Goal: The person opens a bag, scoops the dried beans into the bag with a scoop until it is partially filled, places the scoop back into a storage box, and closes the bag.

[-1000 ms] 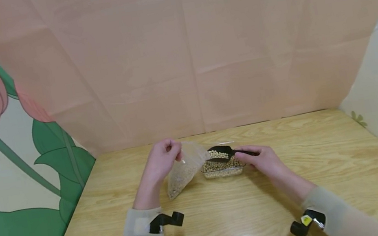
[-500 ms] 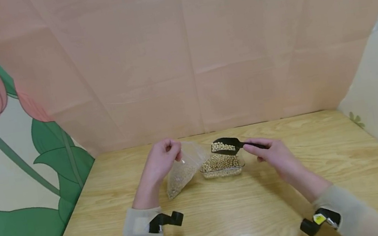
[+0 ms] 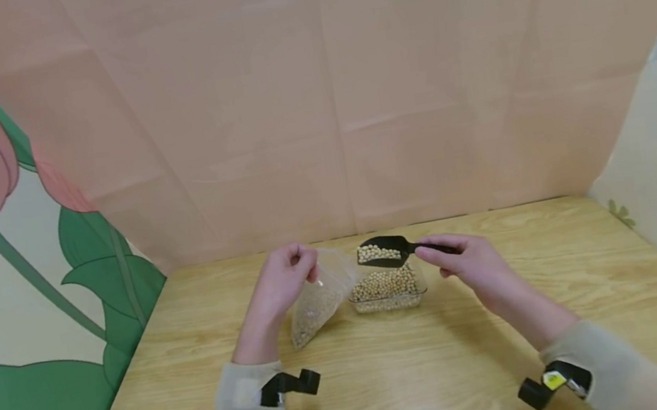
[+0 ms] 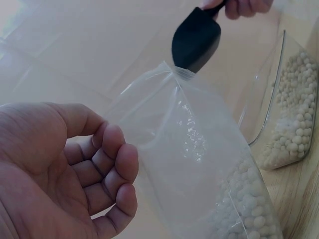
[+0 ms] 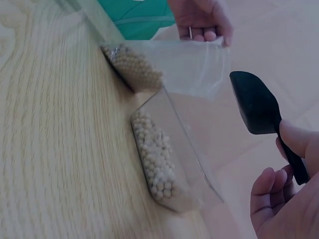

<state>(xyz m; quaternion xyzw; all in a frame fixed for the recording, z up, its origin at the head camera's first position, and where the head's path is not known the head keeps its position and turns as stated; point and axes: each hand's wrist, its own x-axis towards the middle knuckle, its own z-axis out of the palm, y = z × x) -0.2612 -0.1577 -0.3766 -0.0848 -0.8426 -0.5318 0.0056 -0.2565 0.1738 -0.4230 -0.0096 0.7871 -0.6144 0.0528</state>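
Scoop [image 5: 256,104] x1 in R hand [image 3: 477,269], bag [image 3: 322,294] x1 in L hand [image 3: 282,278].

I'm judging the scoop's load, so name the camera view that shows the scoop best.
The head view: it shows beans inside the scoop. The left wrist view shows its dark outside, the right wrist view its outside and handle; both hide the beans.

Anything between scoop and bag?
Nothing visible. The scoop in the right hand faces the upper edge of the bag in the left hand; the box sits lower, out of line. How wide the bag's mouth opens, I can't tell.
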